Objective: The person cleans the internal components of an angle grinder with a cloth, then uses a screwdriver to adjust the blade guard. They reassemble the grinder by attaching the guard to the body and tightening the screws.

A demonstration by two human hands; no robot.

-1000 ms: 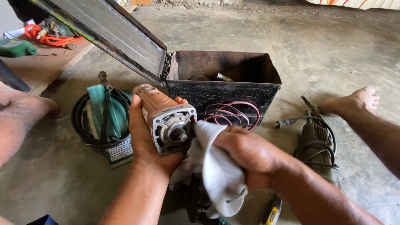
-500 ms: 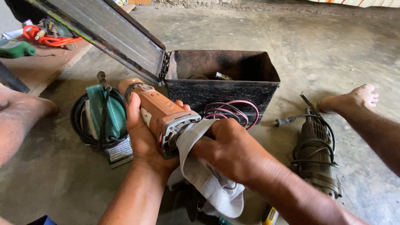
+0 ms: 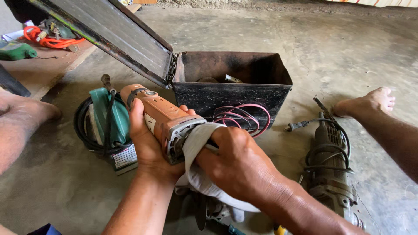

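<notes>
My left hand (image 3: 150, 146) has its grip closed around the orange power tool (image 3: 163, 119), steadying it at centre. My right hand (image 3: 237, 167) presses a white cloth (image 3: 196, 172) against its metal head. The open metal box (image 3: 230, 93) stands at 12 o'clock, the green tool (image 3: 109, 117) at 9.

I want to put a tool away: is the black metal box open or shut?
Open. The black metal box has its hinged lid swung up and back to the left, and its dark inside shows, with a few items at the bottom.
</notes>
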